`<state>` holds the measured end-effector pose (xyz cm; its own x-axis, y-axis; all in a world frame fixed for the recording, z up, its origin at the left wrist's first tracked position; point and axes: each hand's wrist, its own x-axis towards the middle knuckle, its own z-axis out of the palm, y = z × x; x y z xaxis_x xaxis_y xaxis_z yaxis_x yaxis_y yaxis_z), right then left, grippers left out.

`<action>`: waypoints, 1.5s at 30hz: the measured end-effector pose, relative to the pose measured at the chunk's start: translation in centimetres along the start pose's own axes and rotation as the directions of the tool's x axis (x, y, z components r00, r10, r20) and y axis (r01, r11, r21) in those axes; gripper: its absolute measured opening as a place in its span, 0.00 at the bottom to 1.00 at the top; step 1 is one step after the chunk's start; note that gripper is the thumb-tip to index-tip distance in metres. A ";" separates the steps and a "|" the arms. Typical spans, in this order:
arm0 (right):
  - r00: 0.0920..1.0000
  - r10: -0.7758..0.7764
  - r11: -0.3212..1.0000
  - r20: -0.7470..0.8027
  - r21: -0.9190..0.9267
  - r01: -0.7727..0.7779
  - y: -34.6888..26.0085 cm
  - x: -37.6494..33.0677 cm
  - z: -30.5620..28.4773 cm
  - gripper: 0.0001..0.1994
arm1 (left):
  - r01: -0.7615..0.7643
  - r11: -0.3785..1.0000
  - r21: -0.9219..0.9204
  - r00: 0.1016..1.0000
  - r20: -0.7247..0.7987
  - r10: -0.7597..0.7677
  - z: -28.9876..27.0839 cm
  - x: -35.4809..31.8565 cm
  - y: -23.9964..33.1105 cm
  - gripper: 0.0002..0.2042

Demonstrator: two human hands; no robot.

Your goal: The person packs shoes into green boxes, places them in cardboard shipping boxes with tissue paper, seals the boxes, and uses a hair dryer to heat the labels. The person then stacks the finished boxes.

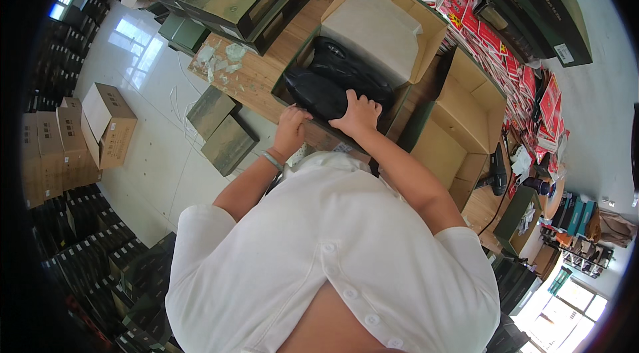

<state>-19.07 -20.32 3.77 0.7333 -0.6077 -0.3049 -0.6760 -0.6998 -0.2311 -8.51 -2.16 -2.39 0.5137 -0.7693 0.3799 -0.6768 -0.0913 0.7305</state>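
With our right hand spread loosely on the black shoe beneath it, and our left hand curled by the open box's rim, grip unclear, uneven pressing could skid the box and scuff the shoe.

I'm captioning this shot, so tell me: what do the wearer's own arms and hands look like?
The left hand and right hand are ungloved. A thin greyish bangle circles the left wrist; none shows on the right. White short sleeves leave the forearms bare.
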 end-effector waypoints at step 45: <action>0.743 -0.289 0.650 -0.603 0.446 0.615 16.1 17.7 -7.2 0.19 | 0.500 0.857 0.129 0.852 -0.252 -0.459 -0.6 -3.2 5.9 0.23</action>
<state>-16.44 -45.01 1.32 0.7846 -0.4756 0.3977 -0.0208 -0.6613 -0.7498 -13.80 0.12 1.02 0.8813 -0.4539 0.1315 -0.3909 -0.5438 0.7426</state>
